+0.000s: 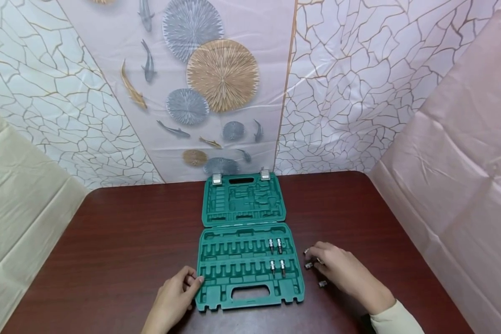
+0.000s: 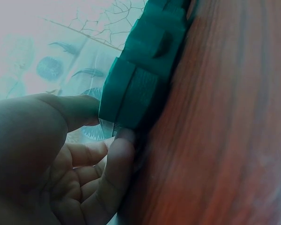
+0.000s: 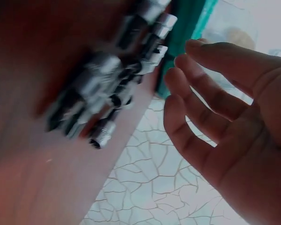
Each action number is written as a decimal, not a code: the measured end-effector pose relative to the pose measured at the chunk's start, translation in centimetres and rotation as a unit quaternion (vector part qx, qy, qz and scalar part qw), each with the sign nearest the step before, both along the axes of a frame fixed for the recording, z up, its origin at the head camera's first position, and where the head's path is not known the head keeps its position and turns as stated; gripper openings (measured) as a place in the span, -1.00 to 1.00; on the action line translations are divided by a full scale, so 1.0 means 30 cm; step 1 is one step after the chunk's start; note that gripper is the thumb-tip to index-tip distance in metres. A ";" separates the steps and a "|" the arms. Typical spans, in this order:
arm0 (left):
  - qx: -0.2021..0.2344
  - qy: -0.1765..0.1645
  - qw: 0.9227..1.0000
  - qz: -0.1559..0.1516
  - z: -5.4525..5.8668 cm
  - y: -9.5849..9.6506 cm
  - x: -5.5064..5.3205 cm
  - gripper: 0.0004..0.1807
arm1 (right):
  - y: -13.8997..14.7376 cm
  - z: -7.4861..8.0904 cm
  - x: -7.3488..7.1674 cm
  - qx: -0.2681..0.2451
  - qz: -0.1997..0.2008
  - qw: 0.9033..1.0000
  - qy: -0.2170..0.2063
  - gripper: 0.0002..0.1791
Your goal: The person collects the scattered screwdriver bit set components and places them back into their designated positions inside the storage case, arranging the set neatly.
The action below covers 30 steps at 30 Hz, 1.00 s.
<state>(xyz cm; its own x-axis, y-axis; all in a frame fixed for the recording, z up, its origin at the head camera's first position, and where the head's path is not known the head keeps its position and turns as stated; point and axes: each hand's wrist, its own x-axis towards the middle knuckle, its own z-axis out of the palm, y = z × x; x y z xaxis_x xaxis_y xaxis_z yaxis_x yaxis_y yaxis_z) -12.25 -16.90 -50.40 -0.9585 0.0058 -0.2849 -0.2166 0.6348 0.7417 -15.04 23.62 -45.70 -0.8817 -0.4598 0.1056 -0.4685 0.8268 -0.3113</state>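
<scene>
While fish-patterned drapery (image 1: 223,76) backs the reddish-brown table (image 1: 129,241), the left hand (image 1: 173,296) pinches a green socket case (image 1: 214,297).
Right hand (image 1: 336,264): fingers loosely parted, beside bit sockets (image 1: 323,284).

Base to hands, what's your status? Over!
Left hand pinching edge of green case. Right hand holding nothing, near loose socket bits. Four more bits seated in case. Nothing visibly blocking.

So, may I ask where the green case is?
In the head view, the green case lies open on the table, between the left hand and right hand.
</scene>
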 end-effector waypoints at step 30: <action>-0.001 0.002 1.000 0.004 0.002 0.000 0.002 -0.70 | 0.003 -0.078 -0.018 0.033 0.017 0.999 0.002 -0.56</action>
<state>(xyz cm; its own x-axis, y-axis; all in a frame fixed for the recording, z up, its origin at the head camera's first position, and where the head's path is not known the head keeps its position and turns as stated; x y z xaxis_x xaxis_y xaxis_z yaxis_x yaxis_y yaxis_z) -12.19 -16.90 -50.35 -0.9594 -0.0028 -0.2820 -0.2196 0.6347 0.7409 -15.58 23.72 -48.04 -0.8655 -0.4949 0.0774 -0.4971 0.8296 -0.2542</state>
